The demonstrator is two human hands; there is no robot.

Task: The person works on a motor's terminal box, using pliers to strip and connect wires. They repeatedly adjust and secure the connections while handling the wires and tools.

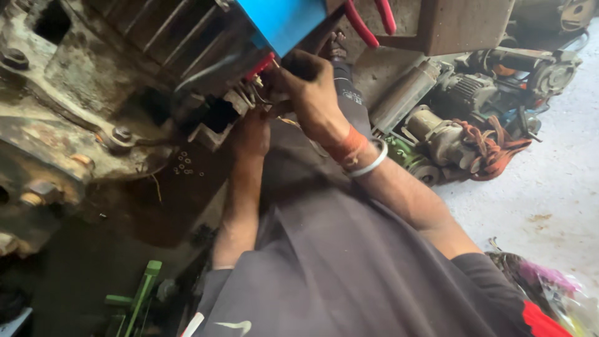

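Right hand (310, 93) curled shut on something unseen at the machine's terminal block (234, 103), left hand (251, 134) just below it, grip impossible to tell, red wire (261, 66) beside them, blue cover (284, 22) above

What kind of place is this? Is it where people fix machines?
Probably a repair workshop for motors. Old electric motors lie heaped on the bare floor, and both hands, left hand and right hand, reach into wires on a big, grimy, rusty machine.
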